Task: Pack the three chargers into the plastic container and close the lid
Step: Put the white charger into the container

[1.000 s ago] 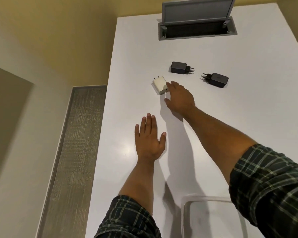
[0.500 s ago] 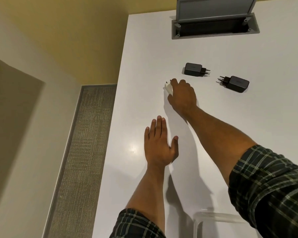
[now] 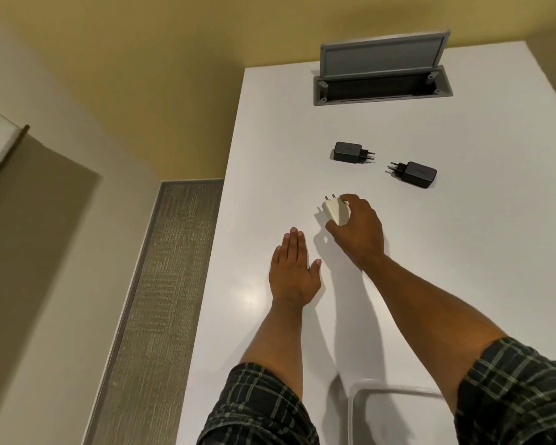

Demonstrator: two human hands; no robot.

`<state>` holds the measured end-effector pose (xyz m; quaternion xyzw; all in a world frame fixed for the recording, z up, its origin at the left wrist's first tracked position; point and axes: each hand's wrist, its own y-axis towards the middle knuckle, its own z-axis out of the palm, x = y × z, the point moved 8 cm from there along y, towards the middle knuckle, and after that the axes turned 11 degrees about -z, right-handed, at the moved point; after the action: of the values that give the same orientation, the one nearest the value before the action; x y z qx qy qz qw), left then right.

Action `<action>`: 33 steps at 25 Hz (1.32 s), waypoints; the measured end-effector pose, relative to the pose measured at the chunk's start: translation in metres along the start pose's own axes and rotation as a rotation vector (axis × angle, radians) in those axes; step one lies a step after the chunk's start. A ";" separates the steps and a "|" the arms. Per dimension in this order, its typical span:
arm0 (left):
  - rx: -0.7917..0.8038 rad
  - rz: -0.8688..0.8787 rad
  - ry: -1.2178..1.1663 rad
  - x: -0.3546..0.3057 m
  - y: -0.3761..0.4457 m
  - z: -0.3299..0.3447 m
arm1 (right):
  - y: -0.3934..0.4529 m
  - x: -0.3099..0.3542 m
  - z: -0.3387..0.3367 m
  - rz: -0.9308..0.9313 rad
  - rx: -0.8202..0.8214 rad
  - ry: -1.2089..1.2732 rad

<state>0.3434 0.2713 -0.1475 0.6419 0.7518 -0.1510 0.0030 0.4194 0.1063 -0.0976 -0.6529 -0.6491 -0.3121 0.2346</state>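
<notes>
My right hand (image 3: 358,234) grips a white charger (image 3: 333,209) and holds it slightly off the white table (image 3: 463,268), prongs pointing away from me. Two black chargers lie farther back: one (image 3: 347,152) with prongs to the right, another (image 3: 418,173) with prongs to the left. My left hand (image 3: 292,268) rests flat on the table with fingers together, holding nothing. The rim of the clear plastic container (image 3: 395,388) shows at the bottom, partly hidden behind my right forearm.
A grey cable hatch (image 3: 382,81) with its flap raised sits at the table's far end. The table's left edge drops to a floor with a grey textured strip (image 3: 161,300). A yellow wall stands behind.
My right hand closed on the white charger, lifted it and drew it back toward me. The left hand stayed flat on the table. The camera view shifted.
</notes>
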 end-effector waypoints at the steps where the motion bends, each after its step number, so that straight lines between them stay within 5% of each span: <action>1: 0.021 -0.003 0.035 -0.001 -0.005 -0.001 | -0.010 -0.001 -0.008 0.011 -0.026 0.033; 5: 0.133 0.027 0.134 0.005 -0.034 0.000 | -0.043 0.004 -0.034 0.072 -0.079 0.198; 11: 0.056 0.110 0.044 0.012 -0.117 -0.014 | -0.105 0.028 -0.066 -0.013 0.003 0.219; 15: 0.066 0.133 0.032 0.011 -0.261 0.003 | -0.234 0.029 -0.106 -0.058 0.095 0.072; 25: 0.187 0.061 0.053 0.054 -0.302 0.064 | -0.306 0.032 -0.114 -0.381 0.155 -0.195; 33: 0.296 0.024 -0.034 0.055 -0.296 0.062 | -0.346 0.006 -0.117 -0.241 0.139 -0.115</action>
<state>0.0362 0.2714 -0.1515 0.6414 0.7135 -0.2711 -0.0770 0.0637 0.0435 -0.0465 -0.5694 -0.7550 -0.2543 0.2025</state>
